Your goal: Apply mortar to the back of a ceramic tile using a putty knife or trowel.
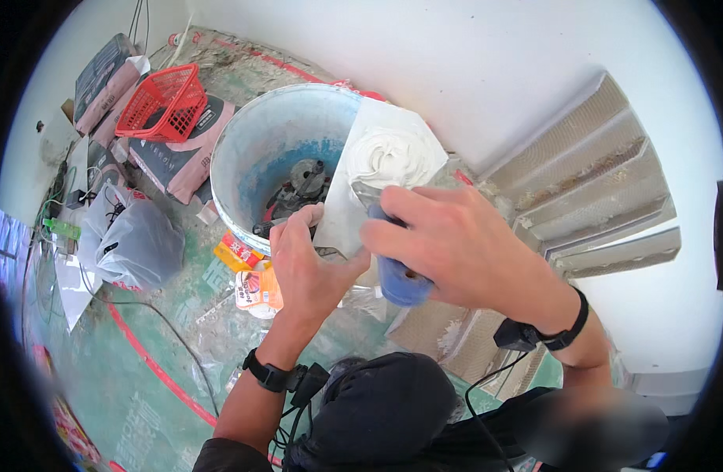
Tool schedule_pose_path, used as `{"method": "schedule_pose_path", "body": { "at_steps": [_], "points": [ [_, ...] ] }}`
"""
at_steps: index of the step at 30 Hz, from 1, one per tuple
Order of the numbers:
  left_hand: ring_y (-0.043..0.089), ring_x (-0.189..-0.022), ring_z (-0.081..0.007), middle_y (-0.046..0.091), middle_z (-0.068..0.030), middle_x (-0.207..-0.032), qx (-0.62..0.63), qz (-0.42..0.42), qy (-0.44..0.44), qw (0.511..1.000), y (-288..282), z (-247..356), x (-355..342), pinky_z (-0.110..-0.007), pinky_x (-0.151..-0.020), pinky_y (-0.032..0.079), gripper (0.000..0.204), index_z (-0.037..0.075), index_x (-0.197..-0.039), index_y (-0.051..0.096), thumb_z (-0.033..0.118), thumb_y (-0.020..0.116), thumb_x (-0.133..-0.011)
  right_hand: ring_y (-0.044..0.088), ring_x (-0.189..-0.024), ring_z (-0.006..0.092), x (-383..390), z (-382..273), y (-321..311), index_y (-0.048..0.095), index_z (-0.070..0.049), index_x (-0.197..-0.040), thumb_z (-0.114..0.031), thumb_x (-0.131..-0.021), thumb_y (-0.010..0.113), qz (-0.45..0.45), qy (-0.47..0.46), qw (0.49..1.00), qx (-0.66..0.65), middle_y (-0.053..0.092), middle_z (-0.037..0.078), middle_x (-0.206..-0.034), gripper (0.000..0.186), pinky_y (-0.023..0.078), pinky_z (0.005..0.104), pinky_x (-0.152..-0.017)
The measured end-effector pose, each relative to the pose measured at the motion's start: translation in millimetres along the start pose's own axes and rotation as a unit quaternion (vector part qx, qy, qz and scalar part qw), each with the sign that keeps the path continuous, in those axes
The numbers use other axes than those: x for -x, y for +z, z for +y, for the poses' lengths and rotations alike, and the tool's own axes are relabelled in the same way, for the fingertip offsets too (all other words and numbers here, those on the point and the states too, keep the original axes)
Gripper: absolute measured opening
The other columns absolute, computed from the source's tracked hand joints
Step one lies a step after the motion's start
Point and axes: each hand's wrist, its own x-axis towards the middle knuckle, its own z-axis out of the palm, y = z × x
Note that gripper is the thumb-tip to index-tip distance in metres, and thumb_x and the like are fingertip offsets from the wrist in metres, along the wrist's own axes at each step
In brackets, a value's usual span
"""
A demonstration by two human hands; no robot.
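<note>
A white board lies across the right side of a large pale-blue bucket, carrying a swirled mound of white putty. My right hand is closed round the blue handle of a putty knife. Its metal blade reaches the near edge of the mound, partly hidden by my fingers. At the board's near end, my left hand grips the edge between thumb and fingers. A small grey metal-looking piece shows by the left thumb, too covered to name. Dark tools lie inside the bucket.
Left of the bucket are stacked bags, a red plastic basket and a full white plastic bag. Orange packets lie below the bucket. Ridged beige panels lean on the right wall. A cable crosses the green floor.
</note>
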Motion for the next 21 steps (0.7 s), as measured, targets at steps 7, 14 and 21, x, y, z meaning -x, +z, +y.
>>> {"method": "schedule_pose_path", "body": {
  "at_steps": [7,14,21],
  "points": [
    [0.057,-0.099,-0.0344,0.066,-0.0125,-0.109,0.014,0.001,-0.006,1.000,0.4,2.2,-2.4,-0.045,-0.088,0.046,0.073,0.003,-0.119,0.060,0.022,0.095,-0.057,0.067,-0.080,0.0163,11.5,27.8,15.1,0.068,-0.007,-0.103,-0.005,-0.081,0.079,0.134,0.086,0.984,-0.078,0.064,0.006,-0.093,0.025,0.052,0.0320,-0.064],
    [0.059,-0.107,-0.0344,0.066,-0.0154,-0.113,0.010,-0.014,-0.018,1.000,-3.7,-3.5,0.3,-0.043,-0.094,0.049,0.071,0.000,-0.119,0.062,0.020,0.094,-0.059,0.067,-0.076,0.0176,10.7,11.7,-22.8,0.072,-0.002,-0.107,-0.001,-0.083,0.077,0.110,0.084,0.982,-0.127,0.068,0.009,-0.093,0.025,0.052,0.0284,-0.063],
    [0.061,-0.088,-0.0333,0.067,-0.0123,-0.103,0.027,0.032,0.041,0.998,0.1,-5.1,-3.1,-0.043,-0.085,0.045,0.075,0.003,-0.117,0.057,0.024,0.096,-0.057,0.065,-0.075,0.0201,22.5,-32.7,-8.9,0.062,-0.008,-0.101,-0.019,-0.077,0.069,-0.036,-0.032,0.999,0.019,0.052,0.006,-0.087,0.027,0.052,0.0322,-0.051]
  ]
}}
